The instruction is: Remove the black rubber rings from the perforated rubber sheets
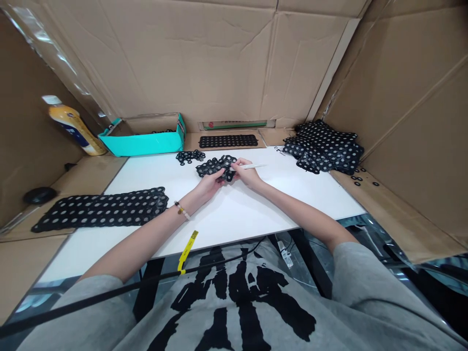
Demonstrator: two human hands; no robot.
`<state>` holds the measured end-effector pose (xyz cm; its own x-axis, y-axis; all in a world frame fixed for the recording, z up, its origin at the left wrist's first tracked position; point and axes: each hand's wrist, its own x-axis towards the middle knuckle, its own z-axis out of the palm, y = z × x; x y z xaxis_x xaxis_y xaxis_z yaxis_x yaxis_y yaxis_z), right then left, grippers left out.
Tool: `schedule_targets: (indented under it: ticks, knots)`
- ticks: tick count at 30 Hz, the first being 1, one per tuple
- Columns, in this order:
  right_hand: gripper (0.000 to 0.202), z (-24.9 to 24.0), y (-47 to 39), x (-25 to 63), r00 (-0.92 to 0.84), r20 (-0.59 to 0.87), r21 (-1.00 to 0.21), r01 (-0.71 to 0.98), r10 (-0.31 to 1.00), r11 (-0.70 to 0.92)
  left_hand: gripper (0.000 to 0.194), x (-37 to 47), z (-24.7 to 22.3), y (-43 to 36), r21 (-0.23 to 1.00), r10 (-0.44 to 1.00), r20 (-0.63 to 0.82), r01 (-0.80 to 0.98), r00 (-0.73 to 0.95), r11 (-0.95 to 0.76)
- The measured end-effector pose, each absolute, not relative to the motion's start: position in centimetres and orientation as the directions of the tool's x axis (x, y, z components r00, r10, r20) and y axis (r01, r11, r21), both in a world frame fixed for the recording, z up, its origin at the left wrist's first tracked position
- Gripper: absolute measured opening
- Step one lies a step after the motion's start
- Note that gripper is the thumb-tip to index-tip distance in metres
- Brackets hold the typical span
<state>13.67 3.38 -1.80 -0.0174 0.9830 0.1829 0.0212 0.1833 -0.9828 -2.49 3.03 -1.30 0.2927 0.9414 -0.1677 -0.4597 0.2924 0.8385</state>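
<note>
black perforated strip [215, 167] — long axis left-right, both hands

Grey short-sleeved T-shirt [256, 302] with bold black print; beaded bracelet [182, 210] on the left wrist.

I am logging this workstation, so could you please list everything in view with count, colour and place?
perforated sheet: one, black, held mid-table
white stick: one, in the right hand
loose rings: small heap, black, behind the held sheet
long strip: one, black, table's left
flat mat: one, black, back centre
sheet stack: one pile, black, back right
box: one, teal, back left
bottle: one, yellow, far left
table: one, white
cardboard walls: brown, all round
left hand: on the sheet
right hand: on the sheet, holding the stick
</note>
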Motion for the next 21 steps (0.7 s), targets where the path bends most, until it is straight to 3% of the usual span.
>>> schedule_targets:
  ticks: [2, 5, 16, 21]
  knots:
    - [0.037, -1.6, 3.2, 13.7, -0.061, 0.094, -0.988, -0.128, 0.994, 0.085, 0.016, -2.5, -1.4, 3.1, 0.833, 0.948, -0.168, -0.475, 0.271, 0.283]
    - [0.039, -1.5, 2.8, 13.3, -0.111, 0.073, -0.983, -0.178, 0.991, 0.052, 0.016, -2.5, -1.5, 3.2, 0.828, 0.954, -0.179, -0.487, 0.241, 0.278]
    - [0.030, -1.2, 2.8, 13.6, -0.017, 0.175, -0.984, -0.025, 0.984, 0.175, 0.025, -3.1, -0.2, 3.0, 0.923, 0.923, -0.223, -0.235, 0.313, 0.303]
    - [0.027, -1.1, 1.8, 13.3, 0.001, 0.326, -0.913, 0.259, 0.945, 0.315, 0.027, -3.0, -0.2, 2.6, 0.930, 0.933, -0.233, -0.218, 0.274, 0.296]
